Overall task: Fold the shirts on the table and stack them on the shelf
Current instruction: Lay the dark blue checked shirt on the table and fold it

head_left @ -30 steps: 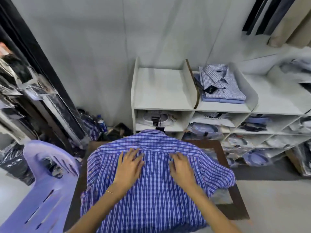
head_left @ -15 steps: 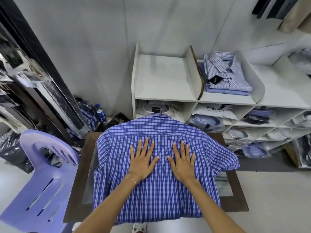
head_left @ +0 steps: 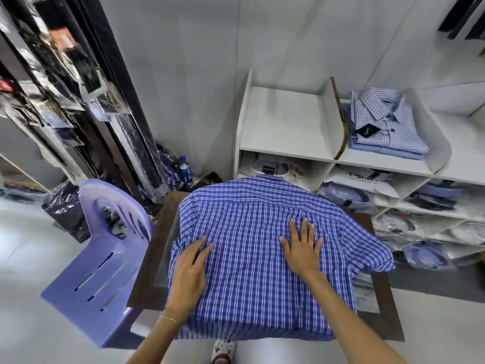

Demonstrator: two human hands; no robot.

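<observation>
Blue plaid shirt (head_left: 262,245) spread back-up on tabletop (head_left: 147,271). Left hand (head_left: 190,274) and right hand (head_left: 301,248): grips flat, fingers straight, pressing fabric. Adjacent: purple plastic chair (head_left: 97,271), white shelf (head_left: 286,151), folded checked shirts (head_left: 388,124), water bottle (head_left: 185,172). Bag lettering "T-SHIRT", partly legible.

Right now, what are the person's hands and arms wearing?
Both forearms are bare, with no sleeves in view. The left hand has a thin gold bracelet at the wrist. The right hand shows no gloves, rings or watch.
</observation>
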